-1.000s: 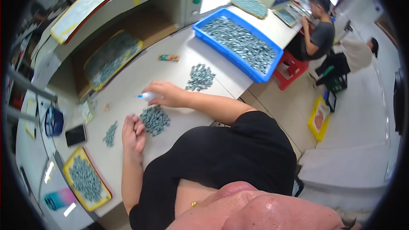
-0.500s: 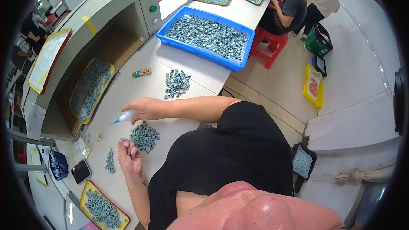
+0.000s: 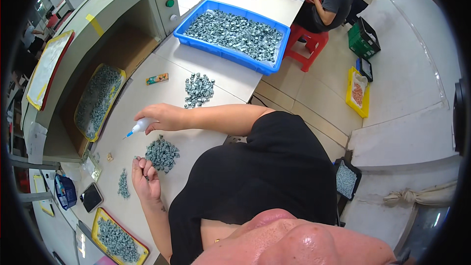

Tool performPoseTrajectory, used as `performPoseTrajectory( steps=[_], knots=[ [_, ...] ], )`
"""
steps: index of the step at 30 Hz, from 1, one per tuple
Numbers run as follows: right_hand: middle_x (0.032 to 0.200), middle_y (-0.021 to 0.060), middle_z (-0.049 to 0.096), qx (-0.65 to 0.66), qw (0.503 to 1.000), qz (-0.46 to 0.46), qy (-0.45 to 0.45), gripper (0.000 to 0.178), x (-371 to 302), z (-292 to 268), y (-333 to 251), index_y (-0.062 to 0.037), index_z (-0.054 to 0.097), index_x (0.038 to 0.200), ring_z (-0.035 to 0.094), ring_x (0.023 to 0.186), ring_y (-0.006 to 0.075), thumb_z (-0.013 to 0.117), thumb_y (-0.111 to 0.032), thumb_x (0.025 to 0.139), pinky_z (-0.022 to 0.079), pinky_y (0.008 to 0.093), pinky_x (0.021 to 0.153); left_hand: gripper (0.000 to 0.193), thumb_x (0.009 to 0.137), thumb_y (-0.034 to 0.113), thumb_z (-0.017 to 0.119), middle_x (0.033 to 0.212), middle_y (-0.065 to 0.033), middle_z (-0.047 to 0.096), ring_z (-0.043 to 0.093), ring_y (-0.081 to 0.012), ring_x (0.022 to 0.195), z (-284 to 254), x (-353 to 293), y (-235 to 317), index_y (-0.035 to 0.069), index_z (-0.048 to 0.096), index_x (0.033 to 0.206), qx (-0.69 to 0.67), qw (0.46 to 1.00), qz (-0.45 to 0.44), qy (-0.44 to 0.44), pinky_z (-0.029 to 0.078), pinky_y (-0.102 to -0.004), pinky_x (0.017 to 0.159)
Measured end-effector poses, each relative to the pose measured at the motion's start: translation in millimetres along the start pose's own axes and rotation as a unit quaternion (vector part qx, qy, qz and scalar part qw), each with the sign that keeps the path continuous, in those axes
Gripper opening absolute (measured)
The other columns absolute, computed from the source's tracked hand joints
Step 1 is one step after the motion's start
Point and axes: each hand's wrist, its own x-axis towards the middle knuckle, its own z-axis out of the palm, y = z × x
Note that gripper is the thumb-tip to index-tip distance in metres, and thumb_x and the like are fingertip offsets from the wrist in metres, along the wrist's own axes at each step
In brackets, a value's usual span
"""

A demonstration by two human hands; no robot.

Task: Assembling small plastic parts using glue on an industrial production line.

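Observation:
My right hand point(image 3: 167, 117) is wrapped round a small white squeeze bottle point(image 3: 141, 126) with a blue neck and a thin needle tip, which points down and left over the table. My left hand point(image 3: 147, 179) is closed with its fingers curled; a tiny grey-green piece point(image 3: 136, 157) shows at the fingertips, its shape too small to make out. Right beside that hand lies a heap of small grey-green pieces point(image 3: 163, 154). A smaller strip of similar pieces point(image 3: 123, 184) is on its other side. Farther up the table is a group of shiny dark-green pieces point(image 3: 198, 90).
A large blue tray point(image 3: 223, 55) full of shiny pieces stands at the back. Yellow trays hold more, one point(image 3: 105, 66) inside the open-fronted machine point(image 3: 130, 22), another point(image 3: 141, 251) at the near left. A phone point(image 3: 91, 197) and blue basket point(image 3: 65, 191) lie left. A person point(image 3: 333, 7) sits beyond.
The whole view has shifted slightly. Both hands keep nearly the same pose; the bottle stays in my right hand and its needle tip still points down and left.

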Motion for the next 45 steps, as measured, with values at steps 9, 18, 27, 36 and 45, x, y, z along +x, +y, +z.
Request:
performPoseTrajectory(
  steps=[9, 18, 27, 36, 45],
  knots=[
    [0.097, 0.0101, 0.063, -0.034, 0.997, -0.071, 0.024, 0.037, 3, 2, 5, -0.0063, 0.061, 0.104, 0.057, 0.097, 0.0293, 0.076, -0.010, 0.070, 0.047, 0.0378, 0.084, 0.010, 0.099, 0.011, 0.042, 0.076, 0.0001, 0.039, 0.030, -0.0060, 0.059, -8, -5, 3, 0.002, 0.047, 0.097, 0.023, 1.000, -0.016, 0.012, 0.026, -0.0182, 0.047],
    [0.095, 0.0076, 0.065, -0.201, 0.966, -0.155, 0.043, 0.040, 11, -9, -1, -0.0070, 0.066, 0.101, 0.061, 0.088, 0.0270, 0.077, -0.006, 0.062, 0.047, 0.0367, 0.076, 0.006, 0.096, 0.009, 0.047, 0.079, -0.0009, 0.044, 0.033, -0.0053, 0.059, 0, 0, -1, 0.003, 0.046, 0.094, 0.062, 0.997, 0.032, 0.039, 0.027, -0.0177, 0.048],
    [0.094, -0.0047, 0.064, -0.325, 0.922, -0.199, 0.061, 0.039, 9, -2, -17, -0.0176, 0.067, 0.102, 0.058, 0.091, 0.0166, 0.073, -0.009, 0.064, 0.037, 0.0344, 0.081, 0.012, 0.096, 0.011, 0.049, 0.079, -0.0014, 0.048, 0.034, -0.0044, 0.058, -3, -3, -2, -0.001, 0.051, 0.097, 0.043, 0.999, 0.015, 0.024, 0.026, -0.0176, 0.046],
    [0.095, -0.0079, 0.062, -0.389, 0.891, -0.227, 0.060, 0.036, 7, -1, -20, -0.0213, 0.068, 0.101, 0.057, 0.093, 0.0150, 0.067, -0.009, 0.067, 0.034, 0.0346, 0.084, 0.013, 0.096, 0.012, 0.050, 0.079, -0.0006, 0.049, 0.033, -0.0038, 0.058, 0, -2, -1, -0.001, 0.050, 0.099, 0.061, 0.998, 0.019, 0.016, 0.026, -0.0168, 0.047],
    [0.098, -0.0076, 0.062, -0.416, 0.873, -0.246, 0.065, 0.034, 7, -4, -28, -0.0232, 0.068, 0.102, 0.055, 0.098, 0.0159, 0.062, -0.011, 0.071, 0.031, 0.0349, 0.087, 0.014, 0.096, 0.014, 0.052, 0.077, 0.0002, 0.048, 0.033, -0.0030, 0.056, 0, 1, -4, 0.000, 0.051, 0.097, 0.100, 0.994, 0.030, 0.017, 0.025, -0.0170, 0.046]
  ],
)
